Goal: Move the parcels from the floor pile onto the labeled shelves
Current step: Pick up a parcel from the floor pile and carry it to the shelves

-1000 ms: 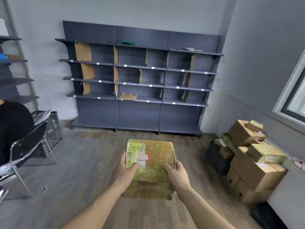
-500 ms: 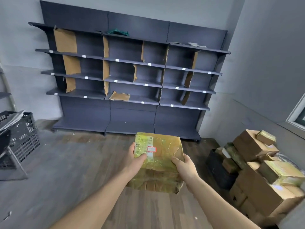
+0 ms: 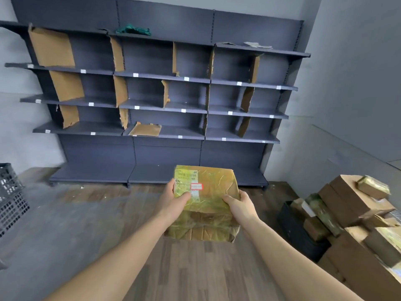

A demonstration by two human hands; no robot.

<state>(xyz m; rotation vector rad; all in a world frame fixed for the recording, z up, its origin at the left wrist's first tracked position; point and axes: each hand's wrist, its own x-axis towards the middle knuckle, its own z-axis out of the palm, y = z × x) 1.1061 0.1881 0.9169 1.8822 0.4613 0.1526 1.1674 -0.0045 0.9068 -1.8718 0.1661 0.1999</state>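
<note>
Gripping a tape-wrapped cardboard parcel [image 3: 211, 192] by its sides — left hand [image 3: 173, 200], right hand [image 3: 240, 205] — held above the floor [image 3: 86, 224], before the dark shelving unit [image 3: 160, 94], left of the parcel pile [image 3: 355, 224].

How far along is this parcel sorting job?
Barely started, it seems. Done: nothing visible, since the dark shelving unit holds no parcels, only cardboard dividers and scraps. In hand: one yellow-taped parcel, gripped by the left hand and right hand, facing the shelves. Left: the whole floor pile of parcels at the right wall.
</note>
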